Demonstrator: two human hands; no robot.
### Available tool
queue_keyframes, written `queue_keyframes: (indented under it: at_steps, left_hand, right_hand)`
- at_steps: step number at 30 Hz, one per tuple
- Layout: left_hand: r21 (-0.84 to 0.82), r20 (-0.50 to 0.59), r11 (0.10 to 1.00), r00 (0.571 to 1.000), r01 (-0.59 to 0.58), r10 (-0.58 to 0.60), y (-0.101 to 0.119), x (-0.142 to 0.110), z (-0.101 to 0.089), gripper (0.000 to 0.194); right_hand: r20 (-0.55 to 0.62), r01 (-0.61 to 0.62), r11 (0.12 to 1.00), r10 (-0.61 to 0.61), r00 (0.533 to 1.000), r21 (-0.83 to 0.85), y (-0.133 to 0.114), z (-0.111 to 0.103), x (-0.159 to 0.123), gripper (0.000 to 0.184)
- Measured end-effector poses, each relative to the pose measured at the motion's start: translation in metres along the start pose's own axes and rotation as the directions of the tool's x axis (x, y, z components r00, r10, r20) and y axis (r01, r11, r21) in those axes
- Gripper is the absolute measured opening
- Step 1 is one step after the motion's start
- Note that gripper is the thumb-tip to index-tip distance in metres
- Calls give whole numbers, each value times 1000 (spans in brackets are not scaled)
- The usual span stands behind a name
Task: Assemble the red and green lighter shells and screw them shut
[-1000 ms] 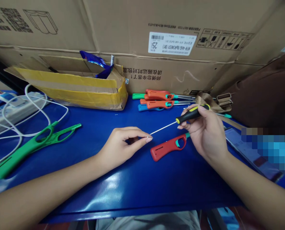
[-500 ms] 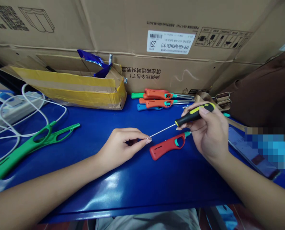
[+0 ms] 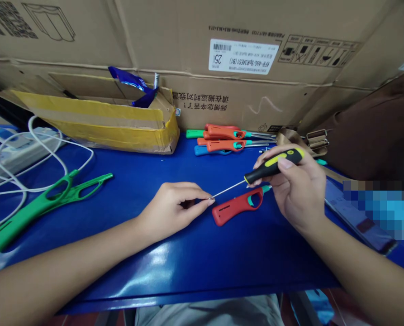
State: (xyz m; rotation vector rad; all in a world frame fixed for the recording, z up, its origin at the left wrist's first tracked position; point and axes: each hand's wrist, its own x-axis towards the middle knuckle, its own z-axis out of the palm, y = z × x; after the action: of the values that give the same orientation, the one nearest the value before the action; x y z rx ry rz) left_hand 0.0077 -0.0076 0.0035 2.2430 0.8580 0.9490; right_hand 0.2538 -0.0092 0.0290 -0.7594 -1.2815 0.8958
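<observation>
My right hand [image 3: 295, 185] is closed around the black and yellow handle of a screwdriver [image 3: 273, 165], its thin shaft slanting down to the left. At the shaft's tip, the thumb and fingers of my left hand [image 3: 174, 206] are pinched together. A tiny shiny bit shows between those fingertips, too small to name. Just below the shaft lies a red long-nosed lighter [image 3: 234, 208] with a turquoise trigger, flat on the blue table [image 3: 195, 267]. Two green lighter casing halves [image 3: 35, 213] lie on the left, near my left forearm.
Several lighters [image 3: 222, 145] in orange, green and blue are piled at the back. A cardboard box with yellow tape [image 3: 120, 131] stands behind on the left. White cable [image 3: 32, 136] loops over a power strip [image 3: 18, 154]. A phone [image 3: 358, 217] lies on the right.
The screwdriver and my right hand have shifted slightly left and down, bringing the tip deeper between my left fingertips. My left hand has barely moved.
</observation>
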Motion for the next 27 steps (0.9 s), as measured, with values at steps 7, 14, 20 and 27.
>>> queue_keyframes:
  at_steps: [7,14,20,27]
  left_hand:
    - [19,25,1000,1000,-15,14,-1,-1,1,13]
    - [4,23,1000,1000,-11,11,1,-1,1,14]
    - [8,27,1000,1000,-6,6,2,-1,2,13]
    - [51,19,997,998,-58,57,0,0,8,38]
  right_hand:
    - [80,53,996,-48,996,-69,-9,2,-7,12]
    - [131,120,985,-104,986,-122,-13,6,-11,12]
    - [157,104,987,-85,984,-119,-14,14,-13,8]
    - [70,98,990,-91,993,-105,-16,15,-12,9]
